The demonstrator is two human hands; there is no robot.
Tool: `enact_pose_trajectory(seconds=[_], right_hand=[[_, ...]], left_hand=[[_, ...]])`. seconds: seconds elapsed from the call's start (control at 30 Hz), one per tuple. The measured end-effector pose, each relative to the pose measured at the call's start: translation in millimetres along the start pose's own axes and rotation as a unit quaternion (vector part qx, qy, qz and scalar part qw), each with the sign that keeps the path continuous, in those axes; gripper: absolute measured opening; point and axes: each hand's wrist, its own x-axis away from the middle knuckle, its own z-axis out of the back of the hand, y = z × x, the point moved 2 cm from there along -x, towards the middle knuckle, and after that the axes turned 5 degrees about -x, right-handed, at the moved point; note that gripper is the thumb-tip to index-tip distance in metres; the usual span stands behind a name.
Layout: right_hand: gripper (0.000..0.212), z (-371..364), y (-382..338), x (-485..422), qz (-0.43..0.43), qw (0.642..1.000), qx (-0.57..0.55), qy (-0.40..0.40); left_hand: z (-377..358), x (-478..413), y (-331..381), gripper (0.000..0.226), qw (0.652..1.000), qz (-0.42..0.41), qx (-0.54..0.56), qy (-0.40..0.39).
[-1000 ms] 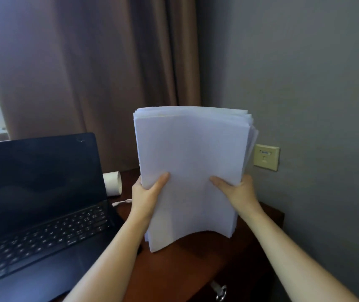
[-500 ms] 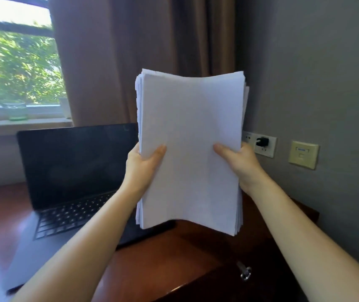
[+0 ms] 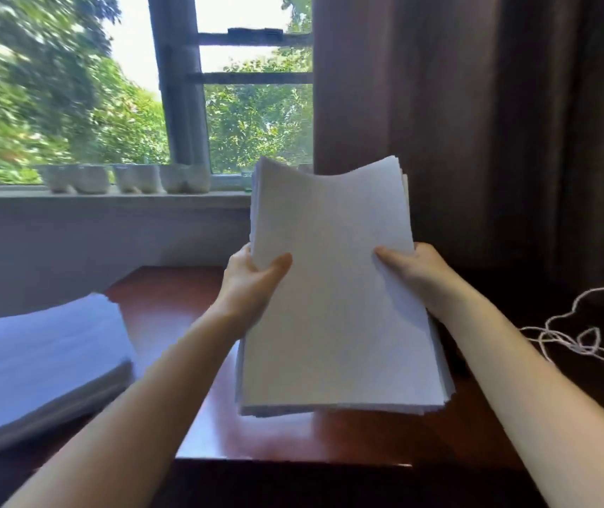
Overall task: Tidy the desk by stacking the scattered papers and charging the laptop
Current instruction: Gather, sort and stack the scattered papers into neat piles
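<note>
Red-brown wooden desk (image 3: 274, 441), paper pile (image 3: 36, 353) at left, white cable (image 3: 567, 339) at right.

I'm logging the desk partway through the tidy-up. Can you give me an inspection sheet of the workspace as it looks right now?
Surface: glossy reddish wooden desk.
Job's things: paper stack held upright over the desk; whether its lower edge touches cannot be told. A second paper pile lies flat at the left, blurred. Of the laptop, nothing seen.
Clutter: nothing seen.
Grips: left hand holds the stack's left edge, right hand its right edge, thumbs on the front sheet.
Cables: white cable in loose loops at the right; ends out of view.
Surroundings: window, pale pots on the sill, brown curtain.
</note>
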Motion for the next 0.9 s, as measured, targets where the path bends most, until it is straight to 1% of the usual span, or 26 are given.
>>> enact_pose_trajectory(seconds=[0.07, 0.13, 0.23, 0.33, 0.4, 0.5, 0.63, 0.7, 0.83, 0.9], right_hand=[[0.007, -34.9, 3.1, -2.4, 0.004, 1.0, 0.017, -0.023], [0.007, -67.7, 9.5, -4.2, 0.008, 0.999, 0.021, -0.045], [0.013, -115.0, 24.9, -9.7, 0.01, 0.997, 0.03, -0.073], [0.016, -162.3, 41.9, -23.9, 0.0, 0.994, 0.022, -0.106], [0.015, -194.0, 50.0, -35.4, -0.018, 0.99, 0.04, -0.133], [0.017, -241.4, 56.2, -50.5, -0.035, 0.978, 0.096, -0.183], [0.024, -304.2, 62.4, -67.5, -0.035, 0.949, 0.189, -0.252], [0.026, -337.0, 71.3, -70.3, -0.036, 0.937, 0.205, -0.281], [0.023, -391.9, 89.4, -70.3, -0.038, 0.925, 0.21, -0.315], [0.023, -412.1, 97.9, -70.8, -0.044, 0.918, 0.215, -0.329]], left_hand=[[34.5, -1.6, -3.4, 0.014, 0.999, 0.025, -0.013, 0.017], [67.6, -4.5, -7.0, 0.017, 0.998, 0.051, -0.022, 0.017], [115.9, -9.1, -12.6, 0.02, 0.994, 0.09, -0.052, 0.018], [160.8, -12.9, -18.0, 0.016, 0.99, 0.127, -0.056, 0.034], [188.6, -14.0, -20.5, 0.011, 0.985, 0.154, -0.066, 0.043], [230.2, -14.3, -22.8, 0.012, 0.975, 0.185, -0.099, 0.074], [278.7, -12.2, -29.5, 0.014, 0.956, 0.234, -0.141, 0.111], [302.6, -11.1, -36.5, 0.015, 0.947, 0.252, -0.15, 0.129], [343.9, -11.7, -56.6, 0.027, 0.931, 0.275, -0.163, 0.174], [356.8, -11.1, -65.6, 0.022, 0.923, 0.29, -0.171, 0.187]])
